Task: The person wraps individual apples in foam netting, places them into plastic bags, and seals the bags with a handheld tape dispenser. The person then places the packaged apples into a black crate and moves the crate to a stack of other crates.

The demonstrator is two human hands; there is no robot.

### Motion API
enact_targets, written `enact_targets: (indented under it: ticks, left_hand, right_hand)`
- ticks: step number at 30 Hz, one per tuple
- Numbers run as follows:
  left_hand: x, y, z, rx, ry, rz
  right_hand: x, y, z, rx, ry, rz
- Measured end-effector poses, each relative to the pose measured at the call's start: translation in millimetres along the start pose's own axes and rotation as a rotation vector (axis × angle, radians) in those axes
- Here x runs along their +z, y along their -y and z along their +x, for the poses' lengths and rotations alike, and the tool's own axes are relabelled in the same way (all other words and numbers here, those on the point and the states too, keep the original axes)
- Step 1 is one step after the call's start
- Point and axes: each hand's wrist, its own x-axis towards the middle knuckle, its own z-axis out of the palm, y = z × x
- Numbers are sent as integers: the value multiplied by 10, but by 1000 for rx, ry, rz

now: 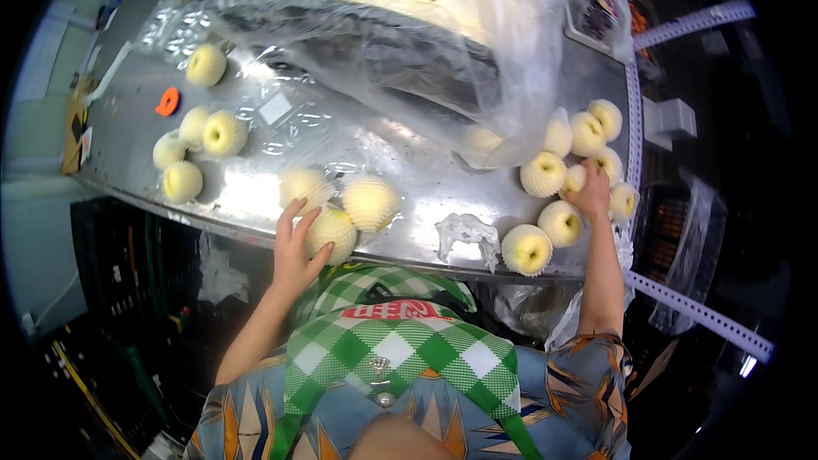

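Observation:
Near the table's front edge, my left hand (296,249) has its thumb and fingers on a round pale-yellow fruit in a foam net (333,234). Two more netted fruits, one behind (305,188) and one to the right (371,203), sit close against it. Over on the right, my right hand (590,193) reaches into a group of netted fruits and has its fingers around a small-looking one (574,179). Its fingertips are partly hidden among the fruits. Around it stand several others, such as one to the left (543,174) and one nearer me (560,223).
A large box lined with clear plastic (511,60) holds many netted fruits at the back. Several fruits (225,134) and an orange tape ring (169,102) lie on the left of the metal table (409,243). Crumpled plastic (468,238) lies in front; a perforated rail (632,111) borders the right.

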Motion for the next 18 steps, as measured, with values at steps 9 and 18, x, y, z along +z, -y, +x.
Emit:
enact_targets:
  ticks: [9, 18]
  left_hand:
    - [-81, -265, 51, 34, -118, -133]
    - [283, -901, 276, -91, 264, -876]
  right_hand:
    - [-607, 397, -332, -95, -134, 552]
    - [-317, 2597, -1204, -158, 593, 1514]
